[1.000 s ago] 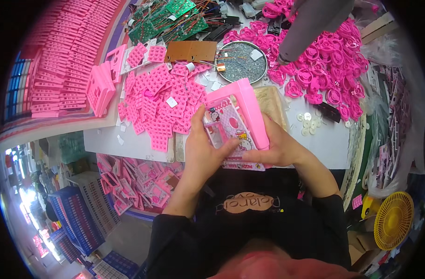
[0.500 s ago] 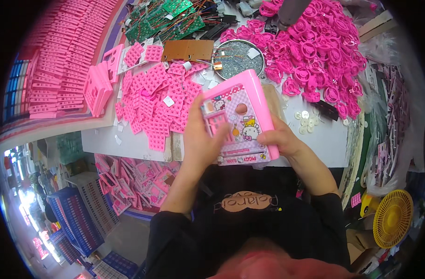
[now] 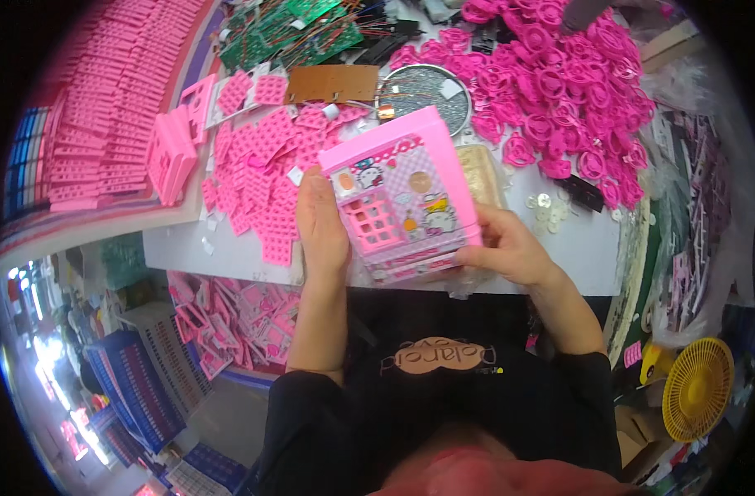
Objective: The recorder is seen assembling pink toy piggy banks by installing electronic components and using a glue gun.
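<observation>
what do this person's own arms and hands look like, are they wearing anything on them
The left hand and right hand are bare; no gloves, rings or watch show. Black fabric sleeves end near the elbows, leaving the forearms uncovered.

Both arms are out over the near edge of the tabletop (image 3: 580, 256), black short sleeves (image 3: 307, 422) down to abt the elbows, skin bare below. L forearm (image 3: 318, 326) runs almost straight fwd, approx. square to that edge; R forearm (image 3: 569, 314) slants in from the near R corner side, elbow out wide. L hand (image 3: 322, 223) stands upright, fingers pointing toward the far edge, wrist roughly in line w/ the forearm; how far its fingers curl, can't tell. R hand (image 3: 510, 248) is bent in a pinch, thumb in front, fingers partly hidden behind, pointing L. Hands well apart.
</observation>
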Available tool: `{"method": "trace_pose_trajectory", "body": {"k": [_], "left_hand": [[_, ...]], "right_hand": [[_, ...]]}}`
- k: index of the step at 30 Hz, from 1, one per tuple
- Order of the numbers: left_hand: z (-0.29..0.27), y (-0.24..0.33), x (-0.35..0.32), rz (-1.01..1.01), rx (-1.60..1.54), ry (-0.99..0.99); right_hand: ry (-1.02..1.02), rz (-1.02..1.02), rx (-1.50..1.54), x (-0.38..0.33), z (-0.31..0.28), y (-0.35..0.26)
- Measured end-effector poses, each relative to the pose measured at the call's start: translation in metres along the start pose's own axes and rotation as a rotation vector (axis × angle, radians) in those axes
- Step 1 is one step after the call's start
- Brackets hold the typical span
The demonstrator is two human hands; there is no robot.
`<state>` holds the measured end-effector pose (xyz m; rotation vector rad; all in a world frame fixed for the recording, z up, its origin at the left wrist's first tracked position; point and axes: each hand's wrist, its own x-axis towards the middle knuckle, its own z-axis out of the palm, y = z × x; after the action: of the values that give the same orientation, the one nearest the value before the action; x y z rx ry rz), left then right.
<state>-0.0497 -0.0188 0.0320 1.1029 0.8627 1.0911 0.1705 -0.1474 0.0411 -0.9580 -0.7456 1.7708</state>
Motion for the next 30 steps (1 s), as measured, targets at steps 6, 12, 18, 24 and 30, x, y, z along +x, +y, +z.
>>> {"method": "trace_pose_trajectory", "body": {"k": [6, 12, 18, 24, 30], "left_hand": [[-0.002, -0.016, 0.010, 0.046, 0.129, 0.115], [-0.008, -0.024, 0.033, 0.119, 0.348, 0.025], [0.014, -0.005, -0.005, -0.168, 0.005, 0.165], [0.004, -0.031, -0.019, 0.088, 0.171, 0.197], [-0.015, -0.022, 0.005, -0.054, 0.011, -0.026]], "right_hand": [[0.115, -0.115, -0.232, -0.009, 0.026, 0.010], [0.133, -0.220, -0.041, 0.002, 0.035, 0.008], [0.207, -0.322, -0.138, 0.004, 0.033, 0.016], [0.131, -0.289, -0.359, 0.004, 0.032, 0.025], [0.154, -0.246, -0.037, -0.004, 0.030, 0.017]]}}
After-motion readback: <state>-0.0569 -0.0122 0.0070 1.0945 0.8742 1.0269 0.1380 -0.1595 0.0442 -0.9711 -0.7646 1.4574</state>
